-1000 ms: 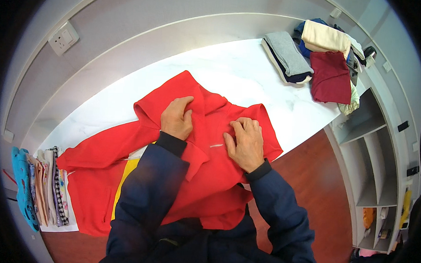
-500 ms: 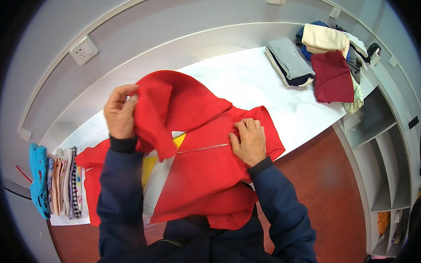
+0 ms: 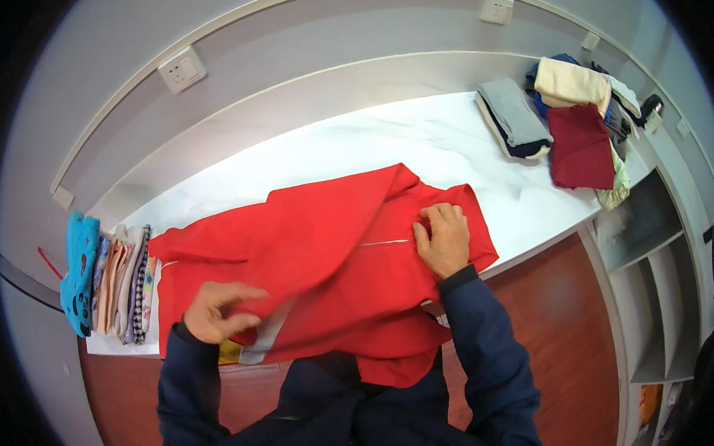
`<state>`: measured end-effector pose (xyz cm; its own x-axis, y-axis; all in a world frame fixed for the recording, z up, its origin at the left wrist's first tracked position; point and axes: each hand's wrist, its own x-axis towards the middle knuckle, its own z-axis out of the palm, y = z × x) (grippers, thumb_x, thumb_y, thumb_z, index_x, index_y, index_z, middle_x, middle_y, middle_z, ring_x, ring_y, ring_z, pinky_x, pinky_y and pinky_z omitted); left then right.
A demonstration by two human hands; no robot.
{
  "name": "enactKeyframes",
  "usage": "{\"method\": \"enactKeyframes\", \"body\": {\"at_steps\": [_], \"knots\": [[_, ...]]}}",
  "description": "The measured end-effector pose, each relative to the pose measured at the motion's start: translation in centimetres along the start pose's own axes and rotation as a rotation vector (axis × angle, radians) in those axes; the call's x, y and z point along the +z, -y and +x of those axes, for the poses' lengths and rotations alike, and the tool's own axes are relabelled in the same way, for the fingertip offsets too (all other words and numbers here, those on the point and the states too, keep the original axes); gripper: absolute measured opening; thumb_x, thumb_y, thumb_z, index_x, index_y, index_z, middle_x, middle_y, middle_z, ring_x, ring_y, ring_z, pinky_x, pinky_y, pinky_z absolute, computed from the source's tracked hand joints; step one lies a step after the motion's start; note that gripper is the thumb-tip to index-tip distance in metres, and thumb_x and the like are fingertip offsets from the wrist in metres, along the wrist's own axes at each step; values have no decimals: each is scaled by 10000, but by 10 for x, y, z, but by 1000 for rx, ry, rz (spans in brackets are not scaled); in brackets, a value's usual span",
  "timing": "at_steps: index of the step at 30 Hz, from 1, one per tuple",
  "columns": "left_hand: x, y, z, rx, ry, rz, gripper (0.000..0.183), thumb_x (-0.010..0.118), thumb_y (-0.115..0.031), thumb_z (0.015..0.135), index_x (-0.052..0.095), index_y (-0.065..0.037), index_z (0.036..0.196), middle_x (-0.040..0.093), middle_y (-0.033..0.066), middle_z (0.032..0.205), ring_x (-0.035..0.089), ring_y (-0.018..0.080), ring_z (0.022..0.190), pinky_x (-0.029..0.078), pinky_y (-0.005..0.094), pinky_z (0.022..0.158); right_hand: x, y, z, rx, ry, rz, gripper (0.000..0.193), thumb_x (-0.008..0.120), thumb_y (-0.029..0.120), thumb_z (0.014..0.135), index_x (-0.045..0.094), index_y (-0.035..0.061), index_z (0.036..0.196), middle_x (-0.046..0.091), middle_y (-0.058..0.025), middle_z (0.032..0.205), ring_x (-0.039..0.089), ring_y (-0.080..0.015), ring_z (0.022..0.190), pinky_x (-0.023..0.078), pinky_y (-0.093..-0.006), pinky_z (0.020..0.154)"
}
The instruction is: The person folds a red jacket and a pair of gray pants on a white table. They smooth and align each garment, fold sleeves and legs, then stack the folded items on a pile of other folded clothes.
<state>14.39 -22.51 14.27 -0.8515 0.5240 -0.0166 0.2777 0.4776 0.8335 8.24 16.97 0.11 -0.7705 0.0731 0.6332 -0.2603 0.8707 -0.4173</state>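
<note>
A large red garment (image 3: pixel 317 237) lies spread and partly folded over on the white tabletop. Its near edge hangs over the front of the table, and a pale line, perhaps a seam or zip, shows on the cloth. Grey and yellow panels peek out beside my left hand (image 3: pixel 222 311). That hand is over the near left part of the garment, its thumb and fingers apart and slightly blurred, with nothing between them. My right hand (image 3: pixel 443 240) rests on the garment's right part, fingers curled down onto the cloth; the fingertips are partly hidden.
An upright row of folded clothes (image 3: pixel 123 286) stands at the table's left end beside a blue printed item (image 3: pixel 80 272). At the far right lie a grey folded garment (image 3: pixel 514 110), a dark red one (image 3: pixel 581 148) and a cream one (image 3: pixel 573 83). Shelves (image 3: pixel 646 288) stand to the right.
My left hand has brought the lifted red cloth down toward me and let go of it. The flap now covers most of the grey and yellow panels. My right hand stays on the garment.
</note>
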Motion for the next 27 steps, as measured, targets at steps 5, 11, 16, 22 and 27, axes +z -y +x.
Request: {"method": "enactKeyframes", "body": {"at_steps": [5, 11, 16, 22, 27], "knots": [[31, 1, -5, 105, 414, -140, 323, 767, -47, 878, 691, -6, 1189, 741, 143, 1072, 731, 226, 961, 555, 307, 848, 2, -1, 0, 15, -5, 34, 188, 737, 173, 821, 663, 66, 958, 637, -94, 963, 570, -317, 940, 446, -437, 814], [49, 30, 26, 60, 161, -207, 415, 722, -110, 927, 602, -12, 1312, 697, 88, 1024, 665, 151, 885, 533, 274, 723, -1, 0, 0, -23, 8, 32, 335, 770, 192, 802, 664, 78, 1098, 647, -75, 959, 572, -292, 928, 437, -422, 805], [38, 81, 80, 36, -568, 76, 381, 699, 29, 855, 634, 6, 1229, 696, 120, 1032, 686, 196, 921, 558, 327, 806, -8, 8, 1, -34, 96, 54, 650, 781, 221, 790, 558, 112, 1391, 640, -53, 950, 562, -266, 929, 410, -405, 811], [42, 116, 84, 158, -493, 263, 421, 646, 67, 786, 630, 10, 1202, 655, 180, 1095, 675, 318, 972, 550, 378, 843, -11, 9, 4, -103, 186, -11, 586, 766, 238, 798, 598, 110, 1345, 638, -52, 971, 558, -269, 956, 401, -413, 827], [36, 120, 82, 227, -448, 455, 358, 669, 12, 760, 659, -2, 1118, 650, 145, 1107, 620, 347, 1021, 518, 419, 880, -8, 6, 2, -97, 158, 16, 371, 755, 228, 804, 685, 85, 1139, 657, -70, 1010, 574, -285, 984, 414, -416, 835]]}}
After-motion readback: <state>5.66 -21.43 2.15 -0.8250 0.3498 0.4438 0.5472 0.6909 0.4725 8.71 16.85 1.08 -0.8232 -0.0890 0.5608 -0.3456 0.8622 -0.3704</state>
